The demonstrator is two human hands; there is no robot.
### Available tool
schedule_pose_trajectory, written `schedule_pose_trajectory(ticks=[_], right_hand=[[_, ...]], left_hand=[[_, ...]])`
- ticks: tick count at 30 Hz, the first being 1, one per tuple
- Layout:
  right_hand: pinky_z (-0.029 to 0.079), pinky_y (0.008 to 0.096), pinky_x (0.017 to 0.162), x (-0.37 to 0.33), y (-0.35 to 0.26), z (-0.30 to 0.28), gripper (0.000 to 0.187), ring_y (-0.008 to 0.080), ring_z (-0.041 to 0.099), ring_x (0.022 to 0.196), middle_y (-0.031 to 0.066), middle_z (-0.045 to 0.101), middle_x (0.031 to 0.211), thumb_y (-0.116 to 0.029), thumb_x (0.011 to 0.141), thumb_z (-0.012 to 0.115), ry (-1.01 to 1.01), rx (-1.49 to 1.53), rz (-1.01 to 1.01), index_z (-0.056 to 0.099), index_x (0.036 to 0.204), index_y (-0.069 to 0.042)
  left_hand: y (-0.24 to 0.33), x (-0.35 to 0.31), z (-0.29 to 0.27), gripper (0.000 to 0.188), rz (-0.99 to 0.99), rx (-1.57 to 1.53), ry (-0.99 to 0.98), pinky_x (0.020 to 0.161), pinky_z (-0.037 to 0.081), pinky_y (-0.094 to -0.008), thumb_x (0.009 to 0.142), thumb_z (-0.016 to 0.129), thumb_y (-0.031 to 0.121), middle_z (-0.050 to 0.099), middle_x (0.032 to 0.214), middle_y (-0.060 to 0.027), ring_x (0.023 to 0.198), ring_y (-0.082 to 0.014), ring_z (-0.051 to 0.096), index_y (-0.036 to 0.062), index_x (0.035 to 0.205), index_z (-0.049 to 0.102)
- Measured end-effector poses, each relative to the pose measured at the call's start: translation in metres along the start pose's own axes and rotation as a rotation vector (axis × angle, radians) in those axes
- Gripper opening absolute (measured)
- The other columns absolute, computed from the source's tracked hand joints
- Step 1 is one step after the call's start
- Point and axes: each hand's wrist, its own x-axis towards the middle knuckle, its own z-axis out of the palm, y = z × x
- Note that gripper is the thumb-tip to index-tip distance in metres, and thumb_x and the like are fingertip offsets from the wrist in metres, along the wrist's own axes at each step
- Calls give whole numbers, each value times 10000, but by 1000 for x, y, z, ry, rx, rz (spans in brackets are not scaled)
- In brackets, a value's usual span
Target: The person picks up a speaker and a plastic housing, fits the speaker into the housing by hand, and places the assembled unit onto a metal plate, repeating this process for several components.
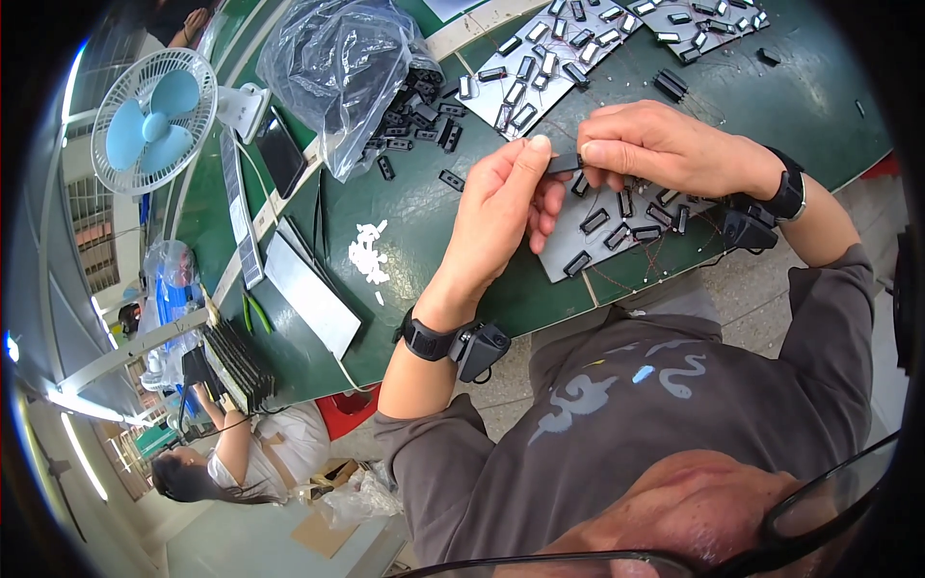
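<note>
Both of my hands meet over the green table, around a small black rectangular part (pixel 564 165). My left hand (pixel 501 207) is closed, with thumb and forefinger pinching the part's left end. At its other end, my right hand (pixel 655 144) has its fingertips closed on the part. The fingers hide some of it. Beneath the hands lies a pale board (pixel 602 252) carrying several black-framed oblong pieces (pixel 594 221) with thin dark red wires. Left of my left hand, a loose black piece (pixel 451 180) rests on the table.
A clear plastic bag (pixel 332 72) spills black parts (pixel 419 111) at the back. More loaded boards (pixel 568 53) lie beyond my hands. White bits (pixel 368 252), a white sheet (pixel 306 289), green-handled pliers (pixel 256 313), a phone (pixel 280 152) and a fan (pixel 154 123) are leftward. A co-worker (pixel 275 448) sits lower left.
</note>
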Motion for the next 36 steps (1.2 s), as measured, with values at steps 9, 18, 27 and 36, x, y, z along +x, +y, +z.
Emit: schedule_pose_trajectory(ticks=[9,18,27,36], right_hand=[[494,278,711,4,3,-2,293,136,592,749,51,616,870,-265,1038,548,-14,85,134,598,941,7],[501,311,711,6,13,6,167,210,646,794,82,656,851,-98,876,730,263,-231,-328,668,986,10],[495,326,694,8,13,2,160,231,638,784,96,668,875,-79,860,737,290,-308,-306,670,972,14],[496,293,701,4,7,-1,161,156,627,758,73,675,844,-124,913,711,241,-164,-137,649,938,23]], left_hand=[[1,0,5,456,-91,79,-53,344,385,-213,1075,411,410,574,595,-58,426,-96,515,5,937,569],[6,-2,0,487,-142,-60,-89,344,430,-232,1075,389,426,604,601,-95,428,-137,568,-8,929,556],[8,-4,-5,471,-129,-118,-92,379,457,-250,1080,376,400,627,635,-107,478,-140,600,-10,945,564],[-1,-8,0,182,659,929,120,520,493,-315,990,609,208,639,716,-105,597,-230,647,26,975,610]])
